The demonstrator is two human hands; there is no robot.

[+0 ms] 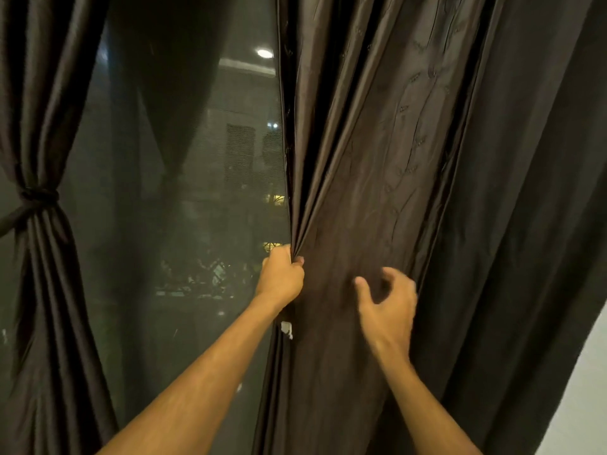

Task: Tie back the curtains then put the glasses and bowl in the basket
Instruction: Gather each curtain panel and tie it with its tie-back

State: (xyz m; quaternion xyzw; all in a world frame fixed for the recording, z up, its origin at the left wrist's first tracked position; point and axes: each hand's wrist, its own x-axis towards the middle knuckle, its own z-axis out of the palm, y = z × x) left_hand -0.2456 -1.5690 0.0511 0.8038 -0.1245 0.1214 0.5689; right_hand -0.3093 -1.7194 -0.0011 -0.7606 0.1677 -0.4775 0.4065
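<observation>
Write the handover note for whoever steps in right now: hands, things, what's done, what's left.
Left hand: grips the bunched inner edge of the right curtain.
Right hand: open, fingers spread at the same curtain's folds, holding nothing; contact unclear.
Left curtain: gathered and bound by its tie-back beside the window.
Done: left curtain tied.
Left: gather and tie the right curtain, then put glasses and bowl in the basket; none of those three is in view.
</observation>
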